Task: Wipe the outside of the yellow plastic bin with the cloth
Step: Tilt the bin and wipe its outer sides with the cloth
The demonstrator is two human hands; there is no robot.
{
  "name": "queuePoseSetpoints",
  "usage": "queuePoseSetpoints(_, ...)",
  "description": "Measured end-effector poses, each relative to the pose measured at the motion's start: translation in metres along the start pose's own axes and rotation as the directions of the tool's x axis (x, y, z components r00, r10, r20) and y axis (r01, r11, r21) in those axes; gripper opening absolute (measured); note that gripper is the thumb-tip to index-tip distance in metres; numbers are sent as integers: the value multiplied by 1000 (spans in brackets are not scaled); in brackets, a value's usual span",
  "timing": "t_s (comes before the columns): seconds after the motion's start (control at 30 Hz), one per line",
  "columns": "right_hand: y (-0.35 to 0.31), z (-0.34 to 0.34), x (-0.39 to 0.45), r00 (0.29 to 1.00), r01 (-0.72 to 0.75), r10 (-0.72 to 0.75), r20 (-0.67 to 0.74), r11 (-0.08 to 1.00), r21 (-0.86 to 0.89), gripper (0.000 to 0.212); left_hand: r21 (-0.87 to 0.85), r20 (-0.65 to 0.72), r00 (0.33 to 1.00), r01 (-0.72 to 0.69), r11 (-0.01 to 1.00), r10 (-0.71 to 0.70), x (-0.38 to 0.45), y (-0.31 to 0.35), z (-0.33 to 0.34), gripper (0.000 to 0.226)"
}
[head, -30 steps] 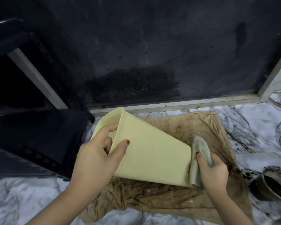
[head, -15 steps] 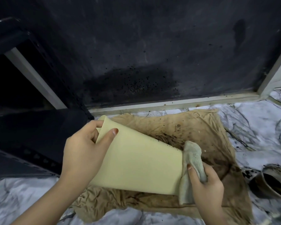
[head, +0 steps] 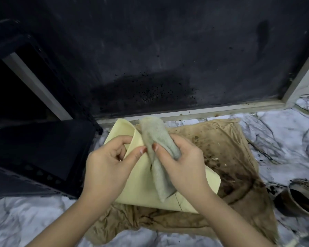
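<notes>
The yellow plastic bin (head: 143, 186) lies tilted on its side over a stained brown paper, its open rim pointing up and left. My left hand (head: 107, 168) grips the bin's rim, thumb on the outer wall and fingers curled inside. My right hand (head: 184, 161) holds a folded grey cloth (head: 157, 145) against the bin's outer wall close to the rim. The cloth's upper end sticks up past the rim and its lower end hangs down over the wall.
The stained brown paper (head: 230, 150) covers a marbled white surface (head: 284, 139). A dirty round pot (head: 296, 198) sits at the right edge. A black panel (head: 168, 59) with a pale frame stands behind, and a black perforated shelf (head: 34, 157) is at the left.
My right hand has slid the cloth from the bin's bottom end up along the outer wall to the rim. The bin has turned more upright in my left hand.
</notes>
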State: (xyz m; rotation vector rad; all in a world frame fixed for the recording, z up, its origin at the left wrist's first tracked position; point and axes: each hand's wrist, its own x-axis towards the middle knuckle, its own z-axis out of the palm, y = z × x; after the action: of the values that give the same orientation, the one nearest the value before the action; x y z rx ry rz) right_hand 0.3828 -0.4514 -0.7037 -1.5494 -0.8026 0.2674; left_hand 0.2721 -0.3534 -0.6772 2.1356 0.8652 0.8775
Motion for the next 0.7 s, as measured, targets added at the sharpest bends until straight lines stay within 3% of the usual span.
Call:
queuePoseSetpoints(0.17,30,-20,7,976,-204,198,-86,977,-62,15,-4,3,1000,13,1000,-13,-2,-2,-6,22)
queuePoseSetpoints(0.43,103,-66,-18,809,-567,510,-292,808,-160,24,-67,3,999,48,997,-48,-8,-6,-6,22)
queuePoseSetpoints(0.57,107,-71,-29,766,-600,525,-371,791,-120,27,-65,-8,998,54,996,-54,-9,-8,-8,22)
queuePoseSetpoints(0.7,76,-54,-28,854,-485,436,-283,865,-129,22,-20,6,1000,27,999,-27,-8,-11,-10,22)
